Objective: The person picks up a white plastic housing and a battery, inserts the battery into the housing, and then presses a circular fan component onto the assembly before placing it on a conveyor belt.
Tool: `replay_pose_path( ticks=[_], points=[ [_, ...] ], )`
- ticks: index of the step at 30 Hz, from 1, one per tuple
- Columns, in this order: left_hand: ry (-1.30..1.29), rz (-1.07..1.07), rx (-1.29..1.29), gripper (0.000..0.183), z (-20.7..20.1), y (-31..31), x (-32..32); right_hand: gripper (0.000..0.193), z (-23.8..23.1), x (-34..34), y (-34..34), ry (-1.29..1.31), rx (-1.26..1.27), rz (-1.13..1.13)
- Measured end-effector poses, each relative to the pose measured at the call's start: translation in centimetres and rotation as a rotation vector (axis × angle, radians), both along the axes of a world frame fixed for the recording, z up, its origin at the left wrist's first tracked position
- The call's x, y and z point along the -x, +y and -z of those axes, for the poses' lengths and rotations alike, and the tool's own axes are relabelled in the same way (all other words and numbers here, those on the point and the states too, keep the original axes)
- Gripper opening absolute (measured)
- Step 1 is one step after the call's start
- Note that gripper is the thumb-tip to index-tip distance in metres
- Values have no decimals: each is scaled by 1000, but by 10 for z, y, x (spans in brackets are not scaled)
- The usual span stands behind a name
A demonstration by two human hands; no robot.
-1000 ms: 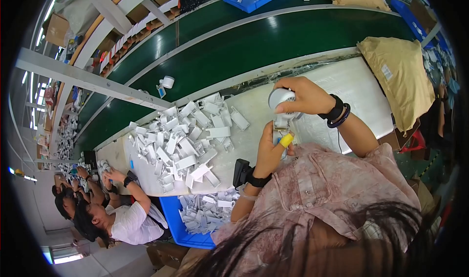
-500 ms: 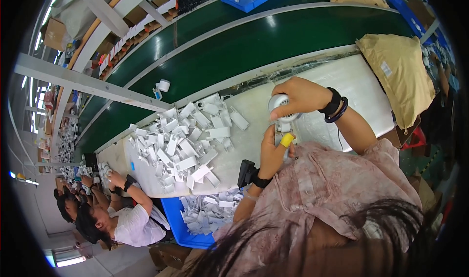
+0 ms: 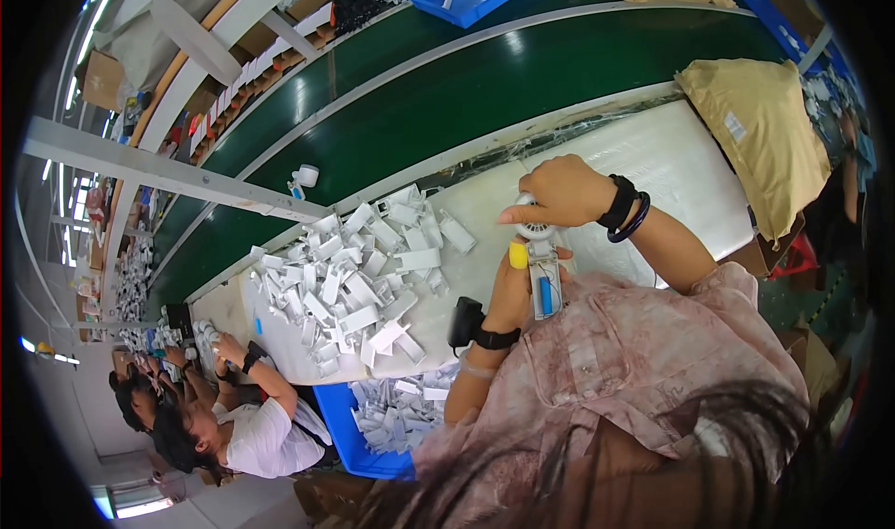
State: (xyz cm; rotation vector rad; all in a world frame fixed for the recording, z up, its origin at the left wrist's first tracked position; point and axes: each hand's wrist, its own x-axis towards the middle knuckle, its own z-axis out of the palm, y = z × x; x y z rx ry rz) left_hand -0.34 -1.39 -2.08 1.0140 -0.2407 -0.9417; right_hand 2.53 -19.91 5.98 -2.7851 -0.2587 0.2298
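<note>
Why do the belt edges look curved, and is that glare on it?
Head view: a fisheye lens bends the green belt and its rails toward the dark round rim; pale streaks on the belt are reflected ceiling light. The left hand and right hand holding the small white fan look sharp; hair blurs the bottom edge.

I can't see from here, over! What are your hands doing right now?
Left hand grips white handheld fan by its handle. Right hand covers the fan's round head. Pile of white parts lies to the left, apart.
</note>
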Motion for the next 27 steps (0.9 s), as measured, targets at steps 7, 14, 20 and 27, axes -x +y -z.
replay_pose_path(
  ticks=[7,14,20,27],
  points=[
    [139,-84,110,39,14,-17,-24,70,21,-2,8,-102,-154,57],
    [138,-215,165,42,26,-16,-33,41,33,9,12,-493,-752,216],
    [120,-401,112,39,19,-7,-30,38,61,57,9,-176,-1043,328],
    [102,-532,205,40,24,-3,-32,50,61,68,26,-75,-1058,126]
  ],
)
